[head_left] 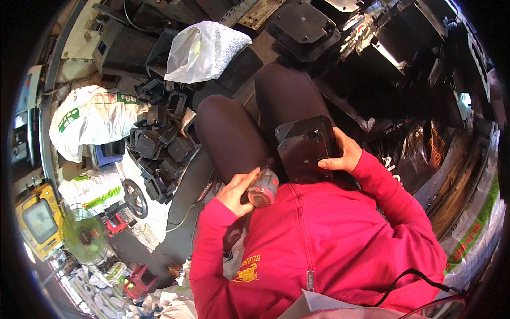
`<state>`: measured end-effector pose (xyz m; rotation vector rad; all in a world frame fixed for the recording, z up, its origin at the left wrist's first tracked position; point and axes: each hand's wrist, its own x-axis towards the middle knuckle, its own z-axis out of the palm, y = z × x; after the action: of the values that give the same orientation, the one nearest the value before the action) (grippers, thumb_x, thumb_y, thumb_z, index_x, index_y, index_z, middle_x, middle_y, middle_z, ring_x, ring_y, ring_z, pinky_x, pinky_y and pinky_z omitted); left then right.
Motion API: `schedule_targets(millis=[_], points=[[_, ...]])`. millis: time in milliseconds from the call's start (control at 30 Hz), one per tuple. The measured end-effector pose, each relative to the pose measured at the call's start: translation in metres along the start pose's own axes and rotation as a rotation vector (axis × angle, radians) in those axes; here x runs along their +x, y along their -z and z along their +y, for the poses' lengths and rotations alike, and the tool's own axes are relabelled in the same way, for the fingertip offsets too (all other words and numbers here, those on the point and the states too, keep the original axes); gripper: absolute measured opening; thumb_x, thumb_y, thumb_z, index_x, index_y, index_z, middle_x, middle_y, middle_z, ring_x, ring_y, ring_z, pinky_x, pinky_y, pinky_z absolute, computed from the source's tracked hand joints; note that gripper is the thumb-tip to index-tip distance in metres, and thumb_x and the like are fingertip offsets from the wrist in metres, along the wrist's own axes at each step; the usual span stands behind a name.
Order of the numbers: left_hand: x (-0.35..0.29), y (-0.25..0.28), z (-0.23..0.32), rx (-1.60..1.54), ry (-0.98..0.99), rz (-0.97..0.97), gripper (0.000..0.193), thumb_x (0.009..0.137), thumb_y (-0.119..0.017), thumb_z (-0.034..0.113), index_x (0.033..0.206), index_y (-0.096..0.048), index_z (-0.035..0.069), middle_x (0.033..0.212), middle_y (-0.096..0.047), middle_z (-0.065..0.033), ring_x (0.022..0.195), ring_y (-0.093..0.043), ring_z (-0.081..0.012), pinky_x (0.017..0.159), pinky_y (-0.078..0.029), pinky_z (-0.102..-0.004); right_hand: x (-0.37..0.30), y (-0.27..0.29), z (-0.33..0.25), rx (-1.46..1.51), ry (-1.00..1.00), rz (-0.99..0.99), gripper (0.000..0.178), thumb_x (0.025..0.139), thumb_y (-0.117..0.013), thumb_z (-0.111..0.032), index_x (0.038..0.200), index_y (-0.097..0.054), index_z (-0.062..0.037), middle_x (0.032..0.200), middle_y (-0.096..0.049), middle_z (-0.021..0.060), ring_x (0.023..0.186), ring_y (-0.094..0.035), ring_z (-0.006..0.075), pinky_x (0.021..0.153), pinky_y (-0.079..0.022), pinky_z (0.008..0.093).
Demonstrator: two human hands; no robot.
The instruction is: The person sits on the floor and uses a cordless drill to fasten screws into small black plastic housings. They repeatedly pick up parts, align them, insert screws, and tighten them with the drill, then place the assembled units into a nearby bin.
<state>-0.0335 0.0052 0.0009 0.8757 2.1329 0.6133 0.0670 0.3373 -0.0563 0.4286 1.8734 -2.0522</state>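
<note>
My right hand point(346, 153) grips the right edge of a black plate-like housing point(302, 144), its thumb lying on the top face. The housing rests on my right thigh, its face up, with small holes and one corner cut at a slant. Fingers of my left hand point(237, 191) are wrapped round a grey and red power screwdriver point(264, 189), held over my lap just left of the housing. Its rear end faces up toward me. The tip is hard to make out against my dark trousers, and I cannot tell whether it touches the housing.
Beyond my knees stands a clear plastic bag point(204, 52) of small shiny parts. Black housings point(164, 139) lie heaped at the left, near a white sack point(93, 119). A fan point(84, 235) is at the lower left. Stacked black plates point(304, 26) sit at the far side.
</note>
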Motion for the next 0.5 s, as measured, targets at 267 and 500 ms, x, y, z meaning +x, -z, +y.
schedule_targets(millis=[267, 500], points=[[0.164, 0.186, -0.14, -0.122, -0.113, 0.894, 0.035, 0.093, -0.059, 0.016, 0.126, -0.06, 0.003, 0.11, -0.07, -0.0127, 0.104, -0.066, -0.0196, 0.092, -0.048, -0.0309, 0.042, -0.021, 0.004, 0.629, 0.062, 0.076, 0.061, 0.082, -0.072, -0.018, 0.134, -0.045, 0.0001, 0.123, -0.059, 0.0118, 0.115, -0.056, 0.0217, 0.101, -0.043, 0.0367], [0.32, 0.172, -0.182, 0.452, 0.51, 0.489, 0.035, 0.085, -0.06, 0.022, 0.115, -0.068, 0.007, 0.115, -0.068, -0.0164, 0.106, -0.067, -0.0303, 0.09, -0.052, -0.0388, 0.053, -0.024, 0.016, 0.64, 0.129, 0.124, 0.066, 0.081, -0.071, -0.022, 0.137, -0.042, 0.0, 0.127, -0.056, 0.0133, 0.117, -0.056, 0.0224, 0.102, -0.044, 0.0367]])
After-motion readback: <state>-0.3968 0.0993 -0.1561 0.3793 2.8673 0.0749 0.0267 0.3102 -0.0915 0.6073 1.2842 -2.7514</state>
